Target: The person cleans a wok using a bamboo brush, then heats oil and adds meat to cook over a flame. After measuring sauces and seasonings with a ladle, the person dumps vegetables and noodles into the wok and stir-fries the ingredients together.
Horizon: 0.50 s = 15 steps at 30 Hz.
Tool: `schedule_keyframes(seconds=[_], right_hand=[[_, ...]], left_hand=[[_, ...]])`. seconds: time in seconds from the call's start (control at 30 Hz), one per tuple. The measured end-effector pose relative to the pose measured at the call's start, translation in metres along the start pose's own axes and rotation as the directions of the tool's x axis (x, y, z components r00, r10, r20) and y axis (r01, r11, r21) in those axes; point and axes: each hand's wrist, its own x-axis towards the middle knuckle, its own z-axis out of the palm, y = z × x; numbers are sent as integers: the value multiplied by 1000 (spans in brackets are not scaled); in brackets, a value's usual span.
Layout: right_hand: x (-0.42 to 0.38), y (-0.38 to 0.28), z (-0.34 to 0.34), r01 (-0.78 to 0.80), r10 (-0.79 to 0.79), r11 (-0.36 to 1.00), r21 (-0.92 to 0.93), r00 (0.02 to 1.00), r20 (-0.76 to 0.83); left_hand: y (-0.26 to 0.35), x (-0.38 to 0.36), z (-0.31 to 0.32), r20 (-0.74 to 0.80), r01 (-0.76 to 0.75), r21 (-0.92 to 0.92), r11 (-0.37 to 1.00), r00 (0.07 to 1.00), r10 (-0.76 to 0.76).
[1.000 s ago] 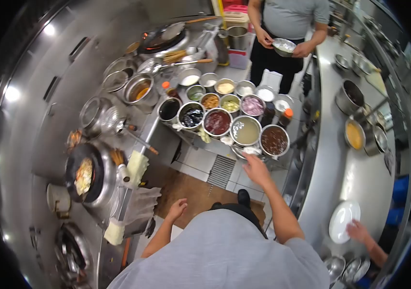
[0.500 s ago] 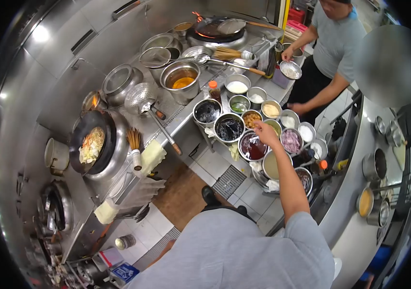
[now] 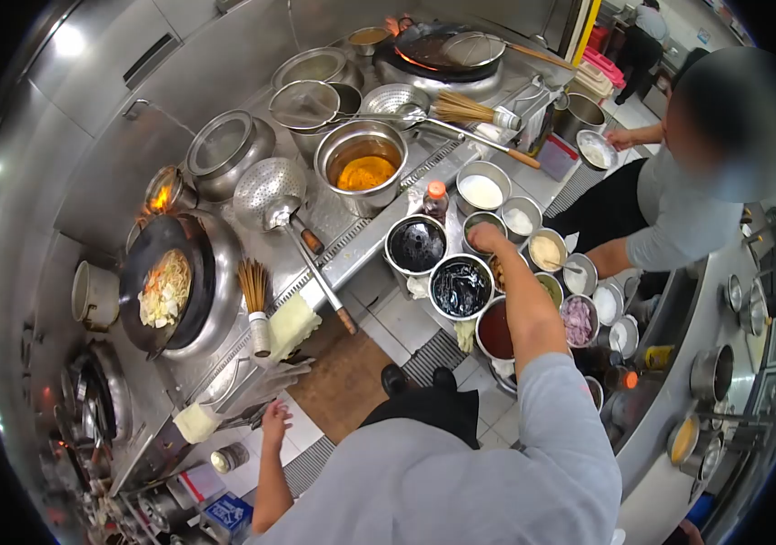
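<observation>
My right hand (image 3: 488, 239) reaches down into a steel pot (image 3: 472, 221) with green contents; its fingertips are hidden there. Around it stand a pot of dark liquid (image 3: 461, 287), a pot of red sauce (image 3: 495, 329), a pot of pale yellow paste (image 3: 547, 252) and a pot of white powder (image 3: 481, 189). My left hand (image 3: 275, 422) hangs low beside the stove's front edge, fingers apart, holding nothing. On the left burner a wok (image 3: 138, 282) contains chopped cabbage and carrot (image 3: 164, 289).
A perforated ladle (image 3: 270, 191) lies by a pot of orange oil (image 3: 363, 173). A bamboo brush (image 3: 254, 291) stands near the wok. At right a co-worker (image 3: 679, 204) holds a bowl of white contents (image 3: 596, 151), with the other arm stretched toward the pots. Flames show at the back burner (image 3: 397, 27).
My right hand has moved from above the brown-filled pot into the pot with green contents. My left hand has come into view. The co-worker has leaned closer to the pots.
</observation>
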Motion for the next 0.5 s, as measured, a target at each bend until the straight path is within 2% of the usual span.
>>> schedule_keyframes(seconds=[0.03,0.07,0.1,0.17,0.2,0.23,0.3,0.33,0.4,0.43,0.47,0.5], right_hand=[[64,61,52,162,-152,976,-142,985,85],[55,49,56,101,-99,988,-116,995,17],[34,31,52,35,-39,996,-83,998,-47],[35,29,24,19,-7,995,-95,991,131],[32,31,17,43,-43,998,-40,999,23],[16,29,3,41,-39,998,-46,999,28],[-17,20,-29,79,-55,994,81,964,-262],[-16,28,-26,63,-13,990,125,931,-365],[-20,27,-31,22,5,997,70,931,-366],[-14,30,-28,-22,29,999,23,929,-370],[-5,29,-21,-19,-4,998,-56,921,-389],[2,26,-14,-7,-17,998,-60,924,-382]], left_hand=[[18,-7,-2,-73,-32,26,999,997,34],[25,-10,-3,-144,-60,58,997,987,67],[22,-11,1,-153,-49,67,997,987,59],[-9,-19,1,-141,-10,6,1000,990,11],[-19,-32,12,-102,24,-38,999,994,-28],[-37,-41,22,-67,100,-52,994,992,-103],[-79,-62,43,51,179,-16,984,983,-178],[-97,-73,54,83,283,40,958,955,-286],[-123,-99,70,180,287,188,939,930,-320],[-132,-108,75,175,291,178,940,931,-321],[-141,-115,79,192,222,293,930,939,-284],[-142,-124,86,210,150,403,903,945,-251]])
